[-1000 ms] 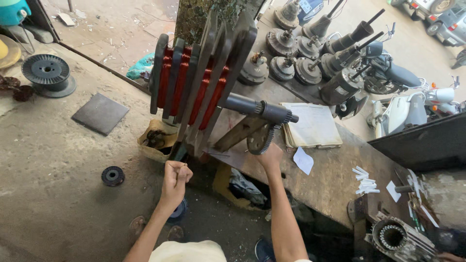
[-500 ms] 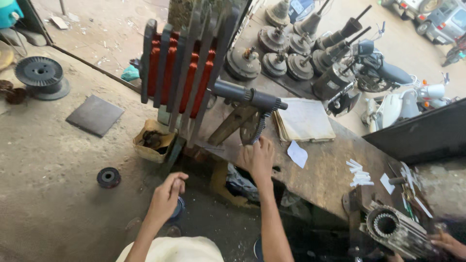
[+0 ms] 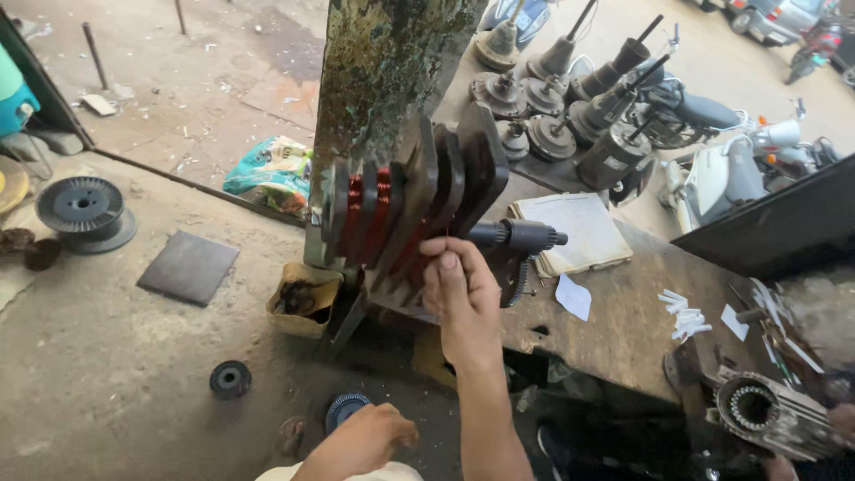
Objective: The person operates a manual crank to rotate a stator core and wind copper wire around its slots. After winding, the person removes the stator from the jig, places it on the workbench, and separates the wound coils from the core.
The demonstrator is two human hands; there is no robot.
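A person's right hand [image 3: 459, 298] reaches up to the middle of the frame, its fingers [image 3: 443, 267] curled against the lower edge of a winding former [image 3: 414, 200], a row of dark stepped plates with bands of red copper wire [image 3: 367, 218] wound between them. The fingers look narrowly closed, as if pinching wire at the plate edge, though what sits between them is too small to tell. The former stands on a spindle [image 3: 517, 236] just right of the hand, mounted at the edge of a worn table [image 3: 623, 330] and in front of a rusty upright panel [image 3: 392, 62]. It looks heavy and stiff, likely best held by the solid plates; the thin wire looks springy and easy to kink, so it would want a light pinch. The left hand [image 3: 361, 441] hangs low at the bottom centre, loosely curled and holding nothing visible, well apart from the former. On the table lie a notebook [image 3: 574, 227] and white paper strips [image 3: 681, 312]; motor rotors [image 3: 570, 98] stand at upper centre. A stator [image 3: 766, 414] sits at lower right. On the floor at left are a wire spool [image 3: 82, 209], a dark square tile [image 3: 189, 265] and a small black wheel [image 3: 230, 379].
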